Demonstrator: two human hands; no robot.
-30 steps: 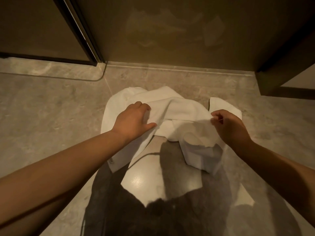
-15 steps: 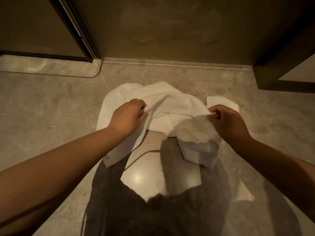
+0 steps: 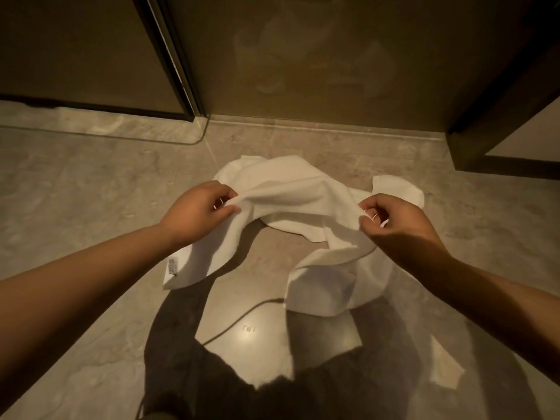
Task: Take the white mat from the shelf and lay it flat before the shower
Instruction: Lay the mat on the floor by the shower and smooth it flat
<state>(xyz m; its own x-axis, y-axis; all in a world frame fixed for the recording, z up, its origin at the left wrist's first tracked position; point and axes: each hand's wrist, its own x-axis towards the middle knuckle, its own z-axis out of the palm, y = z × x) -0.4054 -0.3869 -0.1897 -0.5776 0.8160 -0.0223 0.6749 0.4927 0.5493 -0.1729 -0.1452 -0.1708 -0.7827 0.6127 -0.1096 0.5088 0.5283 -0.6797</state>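
The white mat [image 3: 291, 201] hangs crumpled and folded over the grey stone floor, its far part resting on the tiles just before the shower's glass door [image 3: 333, 62]. My left hand [image 3: 197, 213] pinches the mat's upper edge on the left. My right hand [image 3: 394, 219] pinches the same edge on the right. The stretch of cloth between my hands is lifted and sags. Two loose ends droop below, the left one with a small label.
A dark door frame [image 3: 169, 56] stands at the back left, with a raised stone threshold [image 3: 100, 122] beside it. A dark cabinet corner [image 3: 497, 147] juts in at the right. My shadow and a thin cord [image 3: 242, 316] lie on the floor near me.
My left hand went from lying on the mat to pinching its edge. Both hands have lifted the edge and drawn it apart, so the cloth is raised and more spread.
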